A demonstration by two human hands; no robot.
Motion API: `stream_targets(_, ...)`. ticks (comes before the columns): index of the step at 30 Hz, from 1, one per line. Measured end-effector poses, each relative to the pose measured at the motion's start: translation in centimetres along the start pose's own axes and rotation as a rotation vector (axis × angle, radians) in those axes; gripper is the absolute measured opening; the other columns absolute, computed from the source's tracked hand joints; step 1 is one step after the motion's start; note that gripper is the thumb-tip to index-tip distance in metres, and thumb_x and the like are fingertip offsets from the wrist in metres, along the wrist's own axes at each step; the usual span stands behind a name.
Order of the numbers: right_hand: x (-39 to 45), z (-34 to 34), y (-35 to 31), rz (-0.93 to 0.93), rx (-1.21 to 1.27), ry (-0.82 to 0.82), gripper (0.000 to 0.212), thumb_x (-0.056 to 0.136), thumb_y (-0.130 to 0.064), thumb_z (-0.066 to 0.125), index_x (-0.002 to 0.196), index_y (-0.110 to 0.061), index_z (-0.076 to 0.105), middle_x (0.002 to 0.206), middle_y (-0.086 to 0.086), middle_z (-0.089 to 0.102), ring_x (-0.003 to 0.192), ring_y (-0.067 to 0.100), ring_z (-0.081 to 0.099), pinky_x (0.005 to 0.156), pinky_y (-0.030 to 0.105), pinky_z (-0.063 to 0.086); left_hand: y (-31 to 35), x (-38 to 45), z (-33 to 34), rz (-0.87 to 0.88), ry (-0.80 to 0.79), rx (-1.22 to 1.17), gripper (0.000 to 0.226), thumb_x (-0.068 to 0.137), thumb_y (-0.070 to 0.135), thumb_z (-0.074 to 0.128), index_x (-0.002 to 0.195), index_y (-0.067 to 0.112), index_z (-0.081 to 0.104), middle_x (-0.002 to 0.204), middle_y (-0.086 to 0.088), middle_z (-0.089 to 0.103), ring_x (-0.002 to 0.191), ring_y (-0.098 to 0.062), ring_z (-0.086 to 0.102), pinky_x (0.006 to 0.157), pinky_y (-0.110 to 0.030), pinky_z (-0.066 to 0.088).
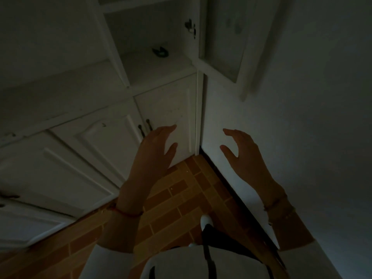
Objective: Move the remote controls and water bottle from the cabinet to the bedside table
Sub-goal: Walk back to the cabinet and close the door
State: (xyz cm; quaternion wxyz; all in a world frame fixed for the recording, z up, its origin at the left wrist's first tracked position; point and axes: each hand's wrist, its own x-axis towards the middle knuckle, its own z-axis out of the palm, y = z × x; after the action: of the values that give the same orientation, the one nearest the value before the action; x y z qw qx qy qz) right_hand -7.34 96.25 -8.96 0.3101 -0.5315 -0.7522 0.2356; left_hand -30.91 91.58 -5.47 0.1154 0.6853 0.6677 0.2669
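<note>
Dim light. Left hand and right hand both raised, fingers spread, holding nothing. Cabinet at 12 o'clock; small dark object on its open shelf, well apart from fingertips. Remotes, bottle unseen.

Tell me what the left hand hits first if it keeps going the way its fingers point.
Most likely the closed lower cabinet door, just right of its handles; the left hand is empty and open. Depth is unclear.

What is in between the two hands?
In the head view, the gap between the left hand and the right hand holds nothing. Behind it show the cabinet's corner edge, the white wall and brick-patterned floor.
</note>
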Motion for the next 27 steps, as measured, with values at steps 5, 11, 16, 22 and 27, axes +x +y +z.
stream_targets(5,5.6,-1.4,1.4,-0.053,0.016,0.035,0.047,0.093,-0.024,0.056,0.138,-0.014,0.044,0.14,0.008,0.049,0.132,0.014,0.037,0.111,0.027,0.025,0.7,6.4,1.0,0.049,0.043,-0.036,0.048,0.094,0.022,0.056,0.141,0.016,0.044,0.134,-0.007,0.055,0.114,-0.024,0.055,0.1,-0.04,0.046)
stream_targets(11,12.4,-6.4,1.4,-0.165,0.024,0.223,0.045,0.092,-0.02,0.058,0.135,-0.011,0.048,0.134,0.007,0.054,0.124,0.011,0.045,0.108,0.024,0.034,3.9,15.0,0.9,0.151,0.117,-0.031,0.05,0.096,0.027,0.053,0.143,0.018,0.04,0.143,-0.003,0.048,0.13,-0.016,0.044,0.11,-0.023,0.027)
stream_targets(16,17.7,-12.3,-0.2,-0.283,0.023,0.475,0.046,0.093,-0.02,0.057,0.136,-0.008,0.045,0.136,0.007,0.05,0.123,0.006,0.043,0.106,0.01,0.031,8.8,21.8,-0.7,0.295,0.234,-0.096,0.051,0.095,0.026,0.054,0.143,0.015,0.039,0.141,-0.005,0.049,0.127,-0.017,0.046,0.105,-0.014,0.025)
stream_targets(22,23.6,-18.2,-1.8,-0.354,0.046,0.675,0.053,0.095,-0.024,0.052,0.142,-0.008,0.034,0.144,0.009,0.04,0.132,0.017,0.041,0.111,0.035,0.036,14.3,28.5,-1.8,0.467,0.319,-0.194,0.054,0.095,0.022,0.056,0.144,0.01,0.038,0.144,-0.006,0.045,0.131,-0.009,0.039,0.106,-0.001,0.018)
stream_targets(27,27.7,-20.8,-2.8,-0.368,0.037,0.714,0.053,0.097,-0.024,0.047,0.145,-0.008,0.03,0.147,0.01,0.037,0.135,0.018,0.037,0.113,0.039,0.033,17.1,32.7,-0.3,0.529,0.3,-0.185,0.06,0.094,0.026,0.055,0.147,0.008,0.032,0.151,-0.01,0.037,0.139,-0.02,0.036,0.117,-0.028,0.025)
